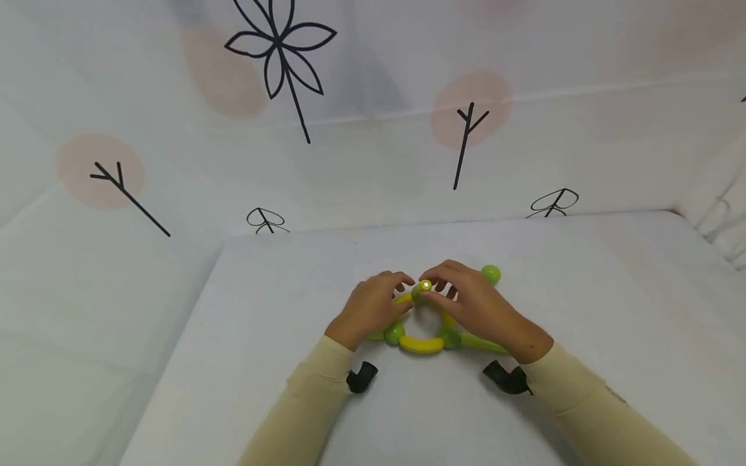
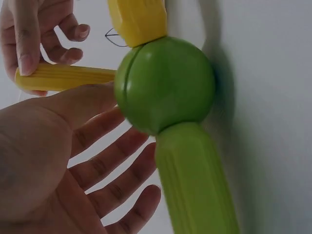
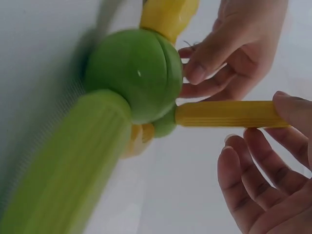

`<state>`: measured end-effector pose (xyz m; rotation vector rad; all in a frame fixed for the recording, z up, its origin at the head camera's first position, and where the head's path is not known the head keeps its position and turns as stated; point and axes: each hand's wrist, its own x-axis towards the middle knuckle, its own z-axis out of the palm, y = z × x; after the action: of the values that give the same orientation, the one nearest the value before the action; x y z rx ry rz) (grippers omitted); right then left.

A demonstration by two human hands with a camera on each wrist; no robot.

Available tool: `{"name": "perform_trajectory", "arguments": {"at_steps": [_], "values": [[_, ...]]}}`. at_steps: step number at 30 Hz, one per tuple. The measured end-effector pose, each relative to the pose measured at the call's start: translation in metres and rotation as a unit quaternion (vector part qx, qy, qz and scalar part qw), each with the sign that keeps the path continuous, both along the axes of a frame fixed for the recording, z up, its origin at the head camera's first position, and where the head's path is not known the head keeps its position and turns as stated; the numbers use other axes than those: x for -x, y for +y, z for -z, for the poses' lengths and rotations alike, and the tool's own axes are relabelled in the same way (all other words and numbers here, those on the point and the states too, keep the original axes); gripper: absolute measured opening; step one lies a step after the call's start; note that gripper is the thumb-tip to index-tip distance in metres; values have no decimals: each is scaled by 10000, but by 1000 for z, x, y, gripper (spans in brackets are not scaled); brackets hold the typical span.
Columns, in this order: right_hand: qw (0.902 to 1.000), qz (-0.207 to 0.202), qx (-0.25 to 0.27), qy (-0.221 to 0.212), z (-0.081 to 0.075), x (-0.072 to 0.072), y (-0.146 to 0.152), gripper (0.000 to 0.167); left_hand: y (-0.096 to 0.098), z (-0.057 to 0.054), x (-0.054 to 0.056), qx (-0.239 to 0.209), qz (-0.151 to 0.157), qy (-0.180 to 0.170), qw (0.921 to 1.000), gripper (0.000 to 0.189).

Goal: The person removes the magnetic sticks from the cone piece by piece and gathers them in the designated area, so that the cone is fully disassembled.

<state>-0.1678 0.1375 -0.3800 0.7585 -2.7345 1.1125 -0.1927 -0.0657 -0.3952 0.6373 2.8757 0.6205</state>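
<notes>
My right hand [image 1: 466, 291] pinches the upper end of a straight yellow rod [image 3: 229, 113] between thumb and fingers. The rod stands up from a green ball [image 3: 165, 126] at the far corner of a toy frame. Curved yellow rods [image 1: 421, 345] join this ball to two more green balls [image 1: 394, 333] in a ring on the table. My left hand [image 1: 375, 301] is at the ring's left side, fingers spread and close beside the far corner. In the left wrist view, its thumb tip is hidden behind a green ball [image 2: 165, 85].
Green rods [image 1: 484, 343] stick out from the ring's two near corners. Another green ball [image 1: 491, 274] shows just beyond my right hand. Black curved pieces [image 1: 362, 377] are at both wrists. A white sheet with plant drawings [image 1: 373, 162] hangs behind the white table [image 1: 262, 278].
</notes>
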Motion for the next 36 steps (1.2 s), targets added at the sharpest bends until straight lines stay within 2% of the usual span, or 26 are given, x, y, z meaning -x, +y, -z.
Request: {"name": "perform_trajectory", "arguments": {"at_steps": [7,17,27,36], "values": [[10000,9,-75,6,-1,-2,2,24,6,10,-2,17,44,55,10000,38],[9992,266,220,-178,2,5,4,24,10,10,-1,-209,-10,-20,9998,33],[9921,634,664,-855,9,17,12,26,11,11,2,-295,-135,-190,9993,34],[9824,326,1075,-1491,19,22,14,28,12,13,2,-243,-162,-178,9994,34]]}}
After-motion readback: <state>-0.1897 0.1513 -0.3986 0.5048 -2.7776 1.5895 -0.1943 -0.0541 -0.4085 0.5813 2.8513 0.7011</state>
